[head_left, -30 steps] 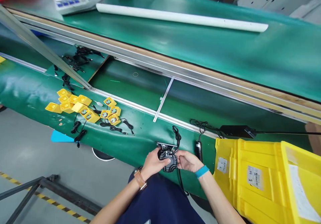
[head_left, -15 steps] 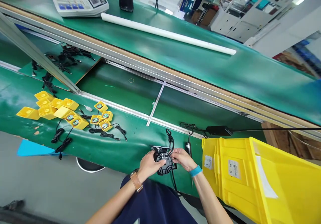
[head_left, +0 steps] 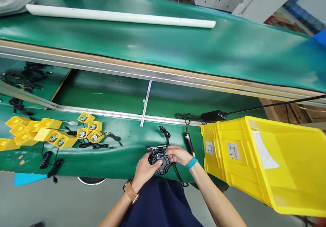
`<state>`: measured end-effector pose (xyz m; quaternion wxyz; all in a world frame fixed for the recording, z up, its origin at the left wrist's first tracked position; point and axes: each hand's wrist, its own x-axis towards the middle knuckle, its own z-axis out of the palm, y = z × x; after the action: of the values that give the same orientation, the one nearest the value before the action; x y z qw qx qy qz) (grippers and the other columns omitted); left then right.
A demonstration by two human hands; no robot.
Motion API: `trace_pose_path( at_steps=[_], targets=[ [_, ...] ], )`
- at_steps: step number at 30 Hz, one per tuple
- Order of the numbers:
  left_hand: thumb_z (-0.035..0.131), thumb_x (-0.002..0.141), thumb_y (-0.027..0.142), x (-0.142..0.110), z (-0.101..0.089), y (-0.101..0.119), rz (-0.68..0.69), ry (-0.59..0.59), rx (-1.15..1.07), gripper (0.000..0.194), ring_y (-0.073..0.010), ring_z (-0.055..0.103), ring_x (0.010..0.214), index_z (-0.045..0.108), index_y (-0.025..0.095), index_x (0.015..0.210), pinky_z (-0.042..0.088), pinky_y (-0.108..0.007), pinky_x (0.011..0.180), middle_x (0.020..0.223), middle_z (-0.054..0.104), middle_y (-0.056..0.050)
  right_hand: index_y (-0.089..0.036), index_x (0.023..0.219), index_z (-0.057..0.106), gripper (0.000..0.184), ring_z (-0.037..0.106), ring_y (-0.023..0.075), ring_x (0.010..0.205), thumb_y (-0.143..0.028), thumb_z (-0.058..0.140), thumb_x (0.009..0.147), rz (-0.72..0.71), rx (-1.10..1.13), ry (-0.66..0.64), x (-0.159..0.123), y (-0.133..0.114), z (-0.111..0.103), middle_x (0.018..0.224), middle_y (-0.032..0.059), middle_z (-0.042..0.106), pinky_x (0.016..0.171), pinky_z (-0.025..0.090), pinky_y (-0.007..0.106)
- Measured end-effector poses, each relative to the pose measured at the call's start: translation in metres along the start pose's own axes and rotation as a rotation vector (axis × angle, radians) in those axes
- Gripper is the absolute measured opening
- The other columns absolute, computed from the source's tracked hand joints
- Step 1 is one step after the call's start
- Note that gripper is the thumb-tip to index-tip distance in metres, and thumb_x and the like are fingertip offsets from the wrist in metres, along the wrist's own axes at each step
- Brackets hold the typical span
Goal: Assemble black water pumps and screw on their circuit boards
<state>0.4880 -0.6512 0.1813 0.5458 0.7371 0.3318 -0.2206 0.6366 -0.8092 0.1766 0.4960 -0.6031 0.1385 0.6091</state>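
A round black device with a ribbed face [head_left: 162,166] and a bracket is at the bench's front edge, close to my body. My left hand [head_left: 146,167] is closed round its left side, the thumb lying across the face. At its upper right, my right hand [head_left: 178,155] pinches near a black cable [head_left: 166,135] that loops up from the device; what exactly sits between the fingertips is hidden. Just beyond that hand lies a black electric screwdriver [head_left: 188,144] with its cord running back.
Stacked yellow bins [head_left: 241,162] stand on the right. To the left lie several yellow housings [head_left: 51,123], some with round boards and coiled black cables [head_left: 54,167]. A black power adapter [head_left: 213,115] rests behind the screwdriver. A white tube [head_left: 122,16] lies on the upper shelf.
The view has turned and shifted, so the bench things appear further left. Both hands stay at the black device, with little change in their hold.
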Motion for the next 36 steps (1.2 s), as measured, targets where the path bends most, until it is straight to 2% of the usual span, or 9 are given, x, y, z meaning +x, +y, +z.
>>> trace_pose_path(
  at_steps=[6, 11, 13, 17, 20, 24, 28, 32, 36],
  targets=[
    [0.071, 0.079, 0.059, 0.001, 0.000, -0.006, -0.019, -0.004, -0.005, 0.076, -0.0362, 0.063, 0.131, 0.061, 0.010, 0.136, 0.050, -0.046, 0.110, 0.139, 0.067, -0.020, -0.018, 0.068, 0.056, 0.034, 0.041, 0.0058, 0.056, -0.027, 0.084, 0.051, 0.091, 0.104, -0.034, 0.003, 0.004, 0.000, 0.063, -0.0054, 0.052, 0.051, 0.032, 0.020],
    [0.072, 0.079, 0.060, -0.004, -0.002, -0.016, -0.001, -0.053, -0.058, 0.080, -0.0362, 0.062, 0.132, 0.059, 0.008, 0.139, 0.050, -0.047, 0.112, 0.142, 0.065, -0.021, -0.019, 0.074, 0.056, 0.045, 0.041, 0.0075, 0.058, -0.034, 0.089, 0.049, 0.139, 0.143, -0.089, 0.000, 0.003, -0.005, 0.065, -0.0061, 0.047, 0.051, 0.028, 0.021],
    [0.069, 0.084, 0.058, 0.000, -0.011, -0.024, 0.032, -0.068, -0.144, 0.072, -0.0330, 0.065, 0.130, 0.062, 0.010, 0.137, 0.053, -0.043, 0.108, 0.140, 0.067, -0.019, -0.019, 0.079, 0.059, 0.047, 0.040, 0.0087, 0.061, -0.042, 0.091, 0.053, 0.102, 0.120, -0.068, -0.010, 0.000, -0.011, 0.066, -0.0054, 0.045, 0.052, 0.027, 0.022],
    [0.050, 0.100, 0.043, 0.030, -0.044, -0.043, -0.080, 0.261, -0.034, 0.043, -0.0279, 0.071, 0.118, 0.068, 0.011, 0.123, 0.055, -0.038, 0.103, 0.126, 0.074, -0.017, -0.020, 0.068, 0.052, 0.050, 0.030, 0.0109, 0.062, -0.059, 0.084, 0.071, -0.210, -0.112, 0.189, -0.034, -0.022, -0.019, 0.065, -0.0041, 0.037, 0.055, 0.024, 0.027],
    [0.050, 0.100, 0.031, 0.071, -0.063, -0.054, -0.206, 0.428, 0.092, 0.035, -0.0324, 0.069, 0.120, 0.066, 0.008, 0.123, 0.050, -0.043, 0.106, 0.123, 0.073, -0.023, -0.021, 0.067, 0.049, 0.051, 0.036, 0.0133, 0.063, -0.064, 0.068, 0.087, -0.525, -0.414, 0.261, -0.030, -0.058, 0.003, 0.065, -0.0014, 0.043, 0.058, 0.032, 0.029],
    [0.057, 0.098, 0.023, 0.117, -0.064, -0.062, -0.315, 0.459, 0.174, 0.029, -0.0357, 0.067, 0.120, 0.065, 0.006, 0.119, 0.050, -0.041, 0.101, 0.121, 0.070, -0.027, -0.021, 0.086, 0.065, 0.023, 0.060, 0.0173, 0.077, -0.037, 0.055, 0.100, -0.571, -1.038, -0.033, 0.032, -0.104, 0.070, 0.082, 0.0027, 0.068, 0.071, 0.045, 0.030],
    [0.049, 0.101, 0.018, 0.135, -0.058, -0.067, -0.374, 0.462, 0.191, 0.022, -0.0300, 0.070, 0.112, 0.065, 0.008, 0.114, 0.051, -0.040, 0.097, 0.122, 0.069, -0.022, -0.017, 0.081, 0.068, 0.008, 0.066, 0.0219, 0.090, -0.017, 0.071, 0.088, -0.487, -1.386, -0.159, 0.128, -0.113, 0.128, 0.087, 0.0064, 0.070, 0.086, 0.050, 0.036],
    [0.049, 0.102, 0.017, 0.138, -0.057, -0.072, -0.349, 0.446, 0.154, 0.021, -0.0259, 0.069, 0.104, 0.064, 0.007, 0.113, 0.053, -0.043, 0.096, 0.119, 0.069, -0.018, -0.014, 0.097, 0.068, 0.017, 0.066, 0.0196, 0.098, -0.032, 0.070, 0.096, -0.453, -1.602, -0.267, 0.195, -0.100, 0.151, 0.103, 0.0051, 0.069, 0.094, 0.055, 0.041],
    [0.050, 0.097, 0.011, 0.132, -0.058, -0.078, -0.288, 0.443, 0.057, 0.017, -0.0285, 0.070, 0.105, 0.063, 0.006, 0.106, 0.052, -0.039, 0.093, 0.117, 0.066, -0.022, -0.014, 0.107, 0.068, 0.021, 0.066, 0.0215, 0.106, -0.034, 0.067, 0.099, -0.440, -1.756, -0.311, 0.220, -0.088, 0.155, 0.114, 0.0075, 0.068, 0.097, 0.056, 0.043]
  ],
)
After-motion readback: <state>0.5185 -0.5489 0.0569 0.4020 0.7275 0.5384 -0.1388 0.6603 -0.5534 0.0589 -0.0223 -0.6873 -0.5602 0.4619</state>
